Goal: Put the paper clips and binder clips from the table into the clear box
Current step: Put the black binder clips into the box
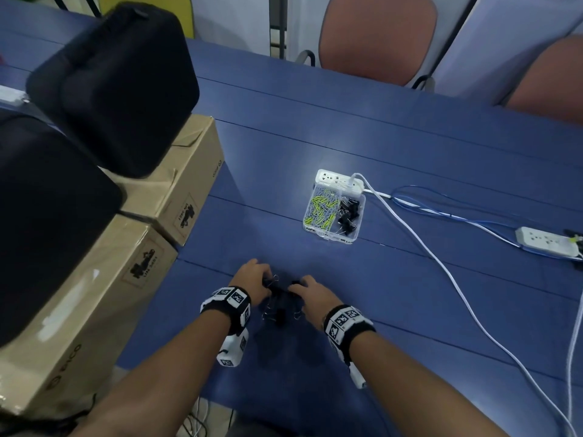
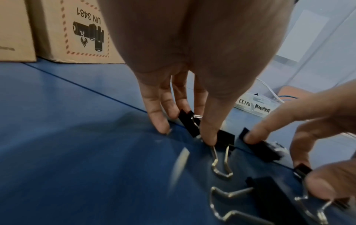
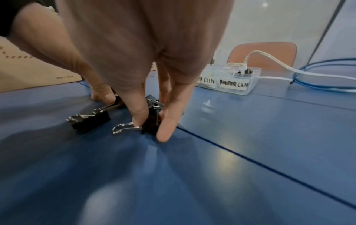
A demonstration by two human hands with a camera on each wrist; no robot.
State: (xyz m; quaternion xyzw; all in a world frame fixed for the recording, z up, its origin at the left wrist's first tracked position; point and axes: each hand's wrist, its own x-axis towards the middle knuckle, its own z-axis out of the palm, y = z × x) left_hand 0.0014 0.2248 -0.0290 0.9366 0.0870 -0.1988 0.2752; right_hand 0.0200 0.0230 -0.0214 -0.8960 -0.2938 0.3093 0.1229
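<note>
Several black binder clips (image 1: 279,302) lie in a cluster near the table's front edge, between my two hands. My left hand (image 1: 252,282) reaches down on the cluster's left side; in the left wrist view its fingers (image 2: 156,115) and thumb pinch one black clip (image 2: 187,121). My right hand (image 1: 310,291) works the right side; its thumb and forefinger pinch another clip (image 3: 152,120). One loose clip (image 3: 90,120) lies between the hands. The clear box (image 1: 331,236) stands farther back, holding paper clips on the left and binder clips on the right.
Two cardboard boxes (image 1: 176,184) with black cases (image 1: 110,83) on top line the left side. A white power strip (image 1: 337,179) sits just behind the clear box, with its cable (image 1: 441,263) running right and forward. A second strip (image 1: 545,242) and chairs lie beyond.
</note>
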